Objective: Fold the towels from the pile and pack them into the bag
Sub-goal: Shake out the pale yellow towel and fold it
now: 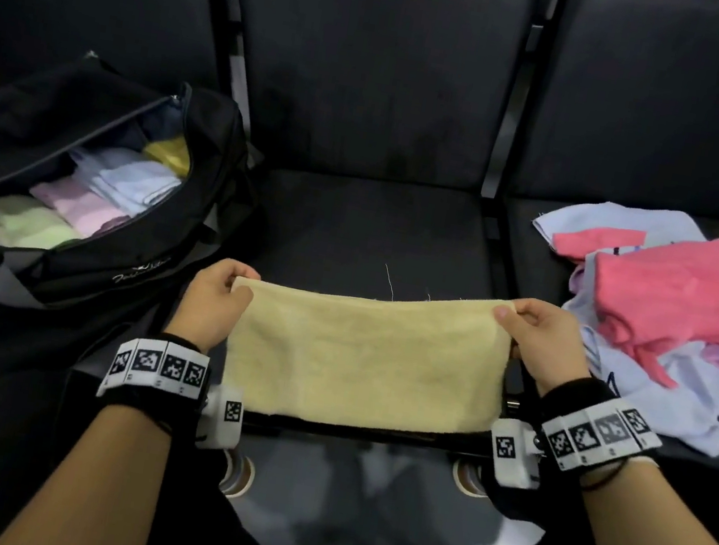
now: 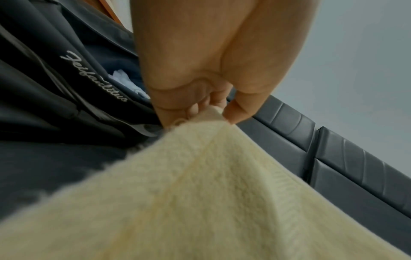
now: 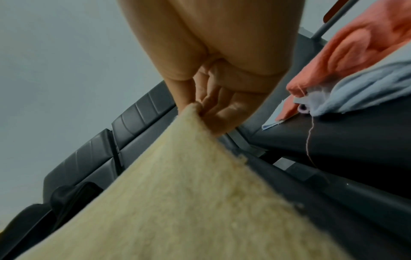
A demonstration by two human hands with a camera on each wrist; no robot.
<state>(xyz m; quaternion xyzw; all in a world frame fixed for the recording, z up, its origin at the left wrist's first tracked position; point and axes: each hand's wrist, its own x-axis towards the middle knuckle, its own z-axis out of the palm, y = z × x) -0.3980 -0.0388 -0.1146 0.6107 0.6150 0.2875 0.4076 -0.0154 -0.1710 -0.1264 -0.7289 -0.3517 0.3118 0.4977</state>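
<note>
A pale yellow towel [image 1: 365, 360] hangs stretched between my two hands over the front of the middle seat. My left hand [image 1: 215, 296] pinches its top left corner, and the left wrist view shows thumb and fingers closed on that towel [image 2: 200, 184] corner. My right hand [image 1: 541, 343] pinches the top right corner, the same towel [image 3: 189, 193] filling the right wrist view. An open black bag [image 1: 123, 263] sits on the left seat, with folded towels [image 1: 91, 201] in green, pink, blue and yellow inside. The pile of unfolded towels [image 1: 671, 317], pink, blue and lilac, lies on the right seat.
Three dark padded seats [image 1: 377, 86] stand in a row, with metal dividers [image 1: 489, 227] between them. Bare seat cushion shows behind the yellow towel. My knees and shoes are below the seat's front edge. A pale wall shows at the far right.
</note>
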